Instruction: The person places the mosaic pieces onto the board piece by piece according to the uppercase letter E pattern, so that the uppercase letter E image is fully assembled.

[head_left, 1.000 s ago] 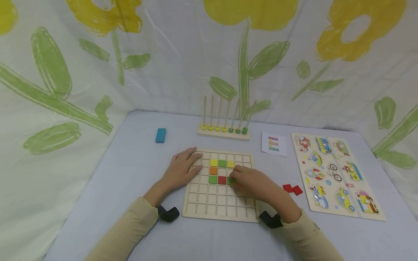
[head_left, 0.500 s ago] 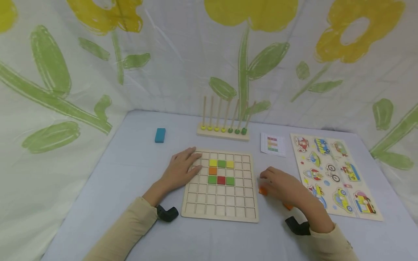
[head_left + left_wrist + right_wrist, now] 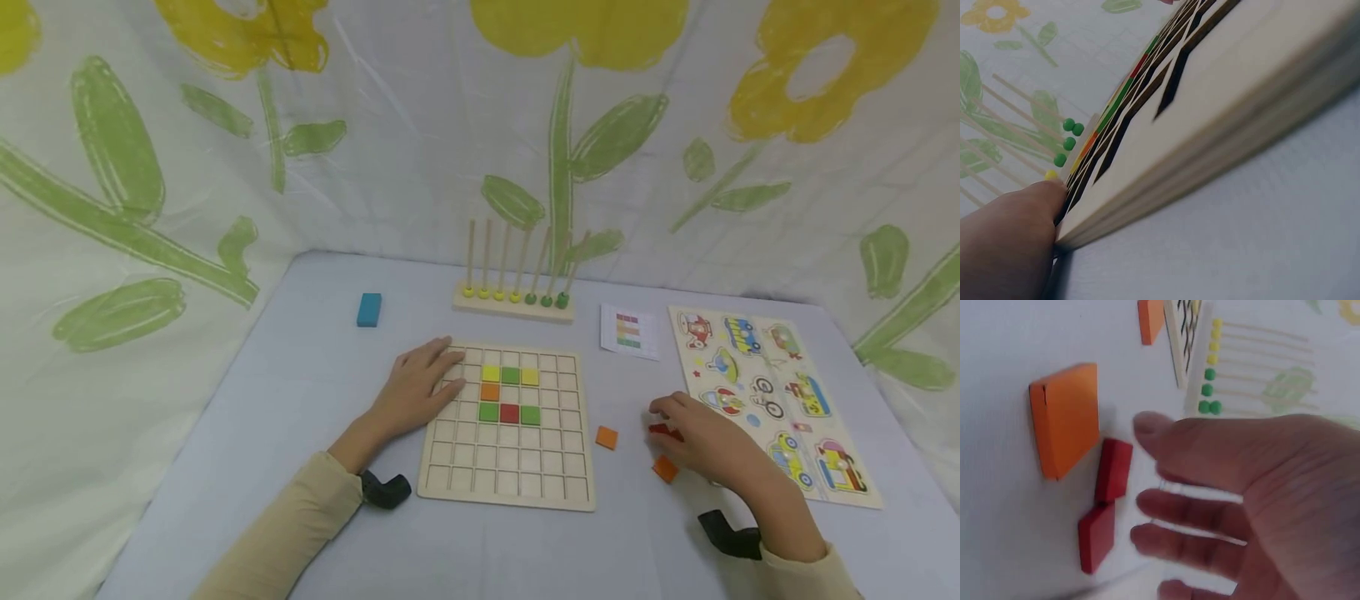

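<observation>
A square wooden grid board lies on the table, with yellow, green, orange and red tiles in some of its cells. My left hand rests on the board's left edge, fingers extended; the left wrist view shows the thumb by its corner. To the right of the board, my right hand hovers over two red tiles, its thumb and fingers apart with nothing between them. One orange tile lies close to the red ones, and another orange tile is near the board's right edge.
Behind the board stands a peg rack with yellow and green beads. A printed pattern card lies to its right, and a vehicle puzzle board fills the far right. At the back left is a blue block.
My right hand has left the green tile in the board's lower coloured row and moved right to the red tiles. Two orange tiles now show on the table. The left hand has stayed put.
</observation>
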{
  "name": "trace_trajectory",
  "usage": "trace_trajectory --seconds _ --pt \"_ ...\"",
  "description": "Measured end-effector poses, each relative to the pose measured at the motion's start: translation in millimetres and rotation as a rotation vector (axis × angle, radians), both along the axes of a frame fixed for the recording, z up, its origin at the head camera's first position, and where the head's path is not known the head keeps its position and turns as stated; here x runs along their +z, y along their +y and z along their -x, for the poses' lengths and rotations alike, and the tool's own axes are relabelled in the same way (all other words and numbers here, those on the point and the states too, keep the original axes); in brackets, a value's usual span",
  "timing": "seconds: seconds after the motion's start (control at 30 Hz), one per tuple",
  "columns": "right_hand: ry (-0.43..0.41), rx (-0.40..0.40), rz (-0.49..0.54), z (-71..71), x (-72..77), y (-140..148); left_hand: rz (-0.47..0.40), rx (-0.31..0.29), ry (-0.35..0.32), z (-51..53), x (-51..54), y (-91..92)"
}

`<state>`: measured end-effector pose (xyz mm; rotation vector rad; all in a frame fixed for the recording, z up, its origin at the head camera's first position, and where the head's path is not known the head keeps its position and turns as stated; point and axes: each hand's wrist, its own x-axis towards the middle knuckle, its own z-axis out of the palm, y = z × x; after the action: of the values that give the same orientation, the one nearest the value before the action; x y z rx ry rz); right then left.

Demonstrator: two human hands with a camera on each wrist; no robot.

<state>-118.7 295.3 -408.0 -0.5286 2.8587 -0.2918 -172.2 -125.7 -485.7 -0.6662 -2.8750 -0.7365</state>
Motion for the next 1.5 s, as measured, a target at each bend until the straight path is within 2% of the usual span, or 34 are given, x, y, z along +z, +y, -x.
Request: trace_trajectory --seconds 0.17,0.33,0.4,0.53,0.63,0.9,1.07,1.3,1.5 --pt "-0.066 -0.066 -0.054 -2.4 0.4 5.3 -0.02 -0.002 -0.036 -1.9 1.8 -3.8" --pt "-0.069 -0.041 -0.062 -1.4 -0.9 8.0 -0.074 -0.008 -0.136 -14.2 3.6 -10.9" --pt "-0.06 -0.035 -0.062 -1.5 -0.3 10.0 -0.066 -0.026 -0.149 -20.3 3.8 -13.3" --pt "-0.052 -0.039 -0.053 -2.0 0.3 13.5 -0.02 -0.059 -0.123 -29.9 3.4 -15.6" --pt "-0.038 -0.031 -0.037 -1.7 -1.3 14.4 0.001 -0.059 -0.098 -33.5 3.0 -16.3" --pt "0.067 0.01 -0.005 -3.9 -7.8 14.5 0.003 -0.06 -0.072 -33.6 1.6 -15.2" --pt "0.086 0.03 0.006 -3.4 -9.3 10.1 0.002 -0.053 -0.075 -34.3 1.2 -13.9" --pt "0.165 0.081 0.029 -1.4 -6.7 -6.9 -0.003 -0.046 -0.058 -35.9 2.7 -12.8" --pt "0.15 0.153 0.064 4.0 -0.2 -41.3 0.007 -0.042 -0.051 -36.3 2.9 -12.8"
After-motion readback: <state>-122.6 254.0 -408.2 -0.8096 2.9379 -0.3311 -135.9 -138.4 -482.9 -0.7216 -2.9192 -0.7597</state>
